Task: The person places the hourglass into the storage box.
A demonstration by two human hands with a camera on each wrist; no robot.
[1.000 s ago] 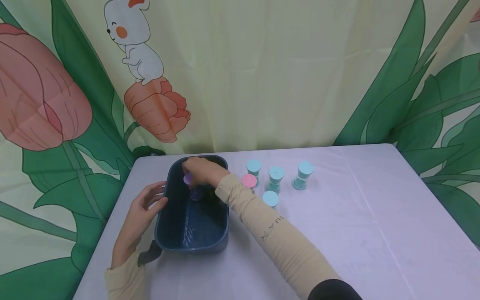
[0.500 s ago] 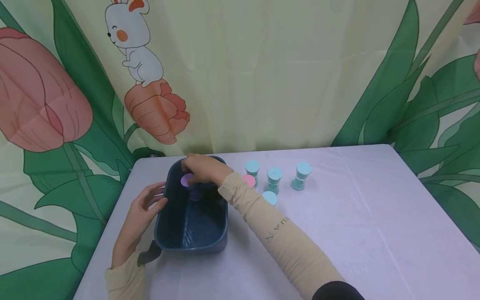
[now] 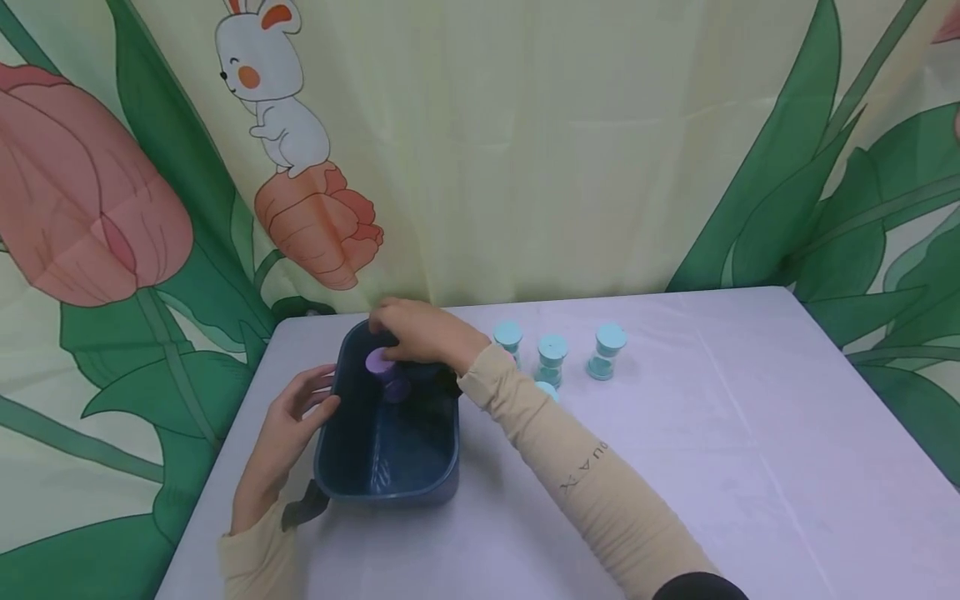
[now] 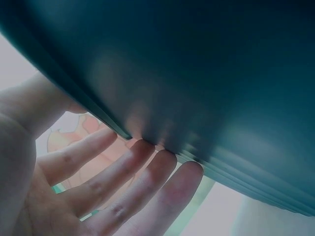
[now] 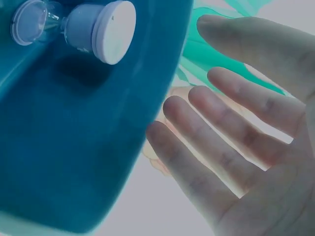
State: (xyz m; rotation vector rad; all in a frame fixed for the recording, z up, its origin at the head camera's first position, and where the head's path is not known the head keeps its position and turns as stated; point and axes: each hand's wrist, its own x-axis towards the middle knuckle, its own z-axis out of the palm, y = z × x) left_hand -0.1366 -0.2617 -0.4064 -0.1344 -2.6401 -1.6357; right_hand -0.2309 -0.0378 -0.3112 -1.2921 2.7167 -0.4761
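A dark blue plastic bin point(image 3: 408, 450) stands on the table. Inside it, toward the back, lies an hourglass point(image 3: 381, 362) with purple caps; the right wrist view shows this hourglass point(image 5: 81, 27) whole and apart from the hand. My right hand point(image 3: 427, 333) is above the bin's back right part, its fingers extended and holding nothing. In the right wrist view the fingertips point(image 5: 156, 129) hover by the bin's rim. My left hand point(image 3: 288, 421) touches the bin's left side. Seen from the left wrist, straight fingers point(image 4: 170, 189) rest against its outer wall.
Right of the bin stand several hourglasses with light blue caps, among them one at the far right point(image 3: 606, 350) and one in the middle point(image 3: 552, 358). The right sleeve point(image 3: 570, 458) partly hides another and a pink-capped one. A printed curtain point(image 3: 540, 150) hangs behind the table.
My right hand has let go of the purple hourglass and moved slightly up and to the right, its fingers loosening. The hourglass stays in the bin. My left hand stays at the bin's side.
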